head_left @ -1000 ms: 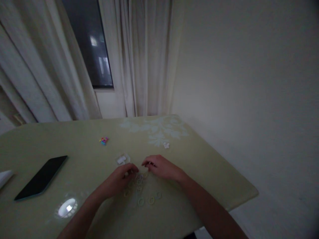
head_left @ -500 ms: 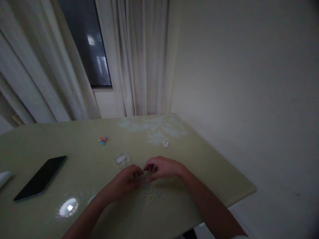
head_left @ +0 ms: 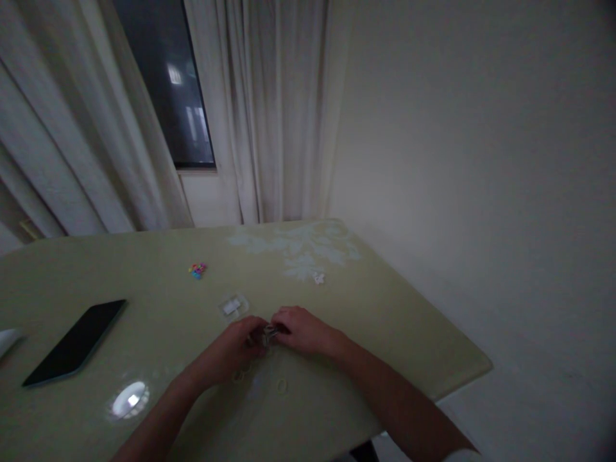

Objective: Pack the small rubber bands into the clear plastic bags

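Observation:
My left hand [head_left: 235,346] and my right hand [head_left: 303,328] meet above the table, fingers curled in toward each other. Between their fingertips is a small pale, looped bundle [head_left: 270,333], partly hidden and too blurred to name surely. One pale yellowish ring [head_left: 282,385] lies on the tabletop just below the hands. More small pale rings [head_left: 239,376] rest beside the underside of my left hand. Just beyond my left hand lies a clear, flat plastic box [head_left: 244,301] with a white label on it.
A small pile of colourful pieces [head_left: 197,270] lies farther back, and a little white cluster [head_left: 318,278] to its right. On the left is a black tablet-like slab [head_left: 74,346], with a white object [head_left: 8,339] at the edge. Wall [head_left: 457,160] borders the table's right side.
My hands have drawn closer together and slightly left, around the bundle. The rings below have shifted: one now lies alone, others show farther left by my left hand.

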A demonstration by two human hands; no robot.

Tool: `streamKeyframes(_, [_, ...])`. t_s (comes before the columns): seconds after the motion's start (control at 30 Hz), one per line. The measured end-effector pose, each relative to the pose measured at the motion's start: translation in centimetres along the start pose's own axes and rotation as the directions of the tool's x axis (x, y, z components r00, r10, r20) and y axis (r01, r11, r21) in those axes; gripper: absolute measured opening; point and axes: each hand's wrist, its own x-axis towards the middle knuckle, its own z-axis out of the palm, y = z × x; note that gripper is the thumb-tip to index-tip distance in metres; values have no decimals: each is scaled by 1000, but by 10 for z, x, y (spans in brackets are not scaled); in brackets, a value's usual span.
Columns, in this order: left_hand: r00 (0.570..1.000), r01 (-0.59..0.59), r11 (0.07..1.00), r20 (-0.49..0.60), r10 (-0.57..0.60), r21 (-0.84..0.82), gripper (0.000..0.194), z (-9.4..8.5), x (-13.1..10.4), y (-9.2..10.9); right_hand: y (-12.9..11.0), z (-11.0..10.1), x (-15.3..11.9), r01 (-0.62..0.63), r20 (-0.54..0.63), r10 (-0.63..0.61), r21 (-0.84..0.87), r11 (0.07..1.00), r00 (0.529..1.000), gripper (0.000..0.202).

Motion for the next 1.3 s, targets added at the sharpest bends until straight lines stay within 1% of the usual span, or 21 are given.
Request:
streamKeyframes(0.07, [1000,-4,1000,16,3,23,36,-7,-6,-1,1,-6,-4,13,31,-14,18,1000,999,21])
streamKeyframes(0.13, [997,-35,998,64,31,59,66,-13,-12,-4,0,-12,-9,18,93,-21,36,999,995,52])
streamKeyframes(0.17, [996,-47,996,85,40,74,77,-15,-15,-6,-1,-13,-11,17,121,-21,41,999,992,70])
streamKeyframes(0.2, [994,-51,995,96,44,80,81,-15,-16,-8,-2,-13,-13,15,142,-21,43,999,990,84])
streamKeyframes(0.23, [994,-48,996,102,40,82,77,-14,-16,-10,-4,-12,-14,10,152,-17,45,999,988,91])
streamKeyframes(0.27, [994,-41,996,106,33,77,67,-12,-14,-11,-6,-10,-15,2,150,-9,44,999,989,92])
streamKeyframes(0.33, [993,-25,998,121,17,64,44,-7,-9,-12,-10,-2,-13,-12,121,7,36,999,993,78])
streamKeyframes(0.43, [995,-39,997,91,32,72,16,1,-1,-10,-12,9,-6,-10,56,10,0,1000,998,43])
streamKeyframes(0.47, [997,-53,996,59,49,77,12,4,1,-8,-12,11,-4,-6,39,7,-13,1000,999,33])
streamKeyframes(0.57, [996,-75,995,-52,79,69,17,7,5,-2,-9,8,0,-15,4,15,-2,1000,1000,12])
streamKeyframes(0.67, [993,-74,997,-97,71,-27,19,4,6,2,-4,-6,-1,-40,-6,40,94,995,999,9])
streamKeyframes(0.77, [996,-61,993,-70,54,-98,24,-6,1,0,4,-20,-6,-53,33,48,170,984,998,14])
streamKeyframes(0.8, [998,-50,994,-44,46,-98,26,-11,-2,-2,7,-23,-8,-51,60,41,177,983,997,19])
streamKeyframes(0.87, [999,-32,997,38,34,-65,31,-19,-9,-5,11,-25,-12,-28,118,10,153,988,993,42])
streamKeyframes(0.93, [991,-36,999,131,37,-11,54,-26,-16,-7,12,-22,-14,2,145,-17,103,995,989,66])
streamKeyframes(0.97, [986,-48,999,159,46,12,66,-27,-18,-7,12,-19,-14,11,145,-23,84,996,989,71])
streamKeyframes(1.0, [983,-57,998,175,53,23,71,-27,-19,-6,11,-16,-13,17,142,-28,77,997,989,67])
streamKeyframes(1.03, [981,-68,997,184,63,22,69,-26,-19,-5,9,-13,-12,20,141,-32,81,997,989,59])
streamKeyframes(1.17, [979,-91,996,184,92,-12,30,-14,-9,-2,0,-1,-7,33,101,-39,66,997,994,18])
streamKeyframes(1.23, [986,-106,994,133,103,19,16,-5,-2,-3,-5,3,-5,11,40,-12,25,1000,999,7])
streamKeyframes(1.3, [992,-120,990,56,116,77,9,4,3,-4,-8,6,-3,-18,-10,18,3,1000,1000,5])
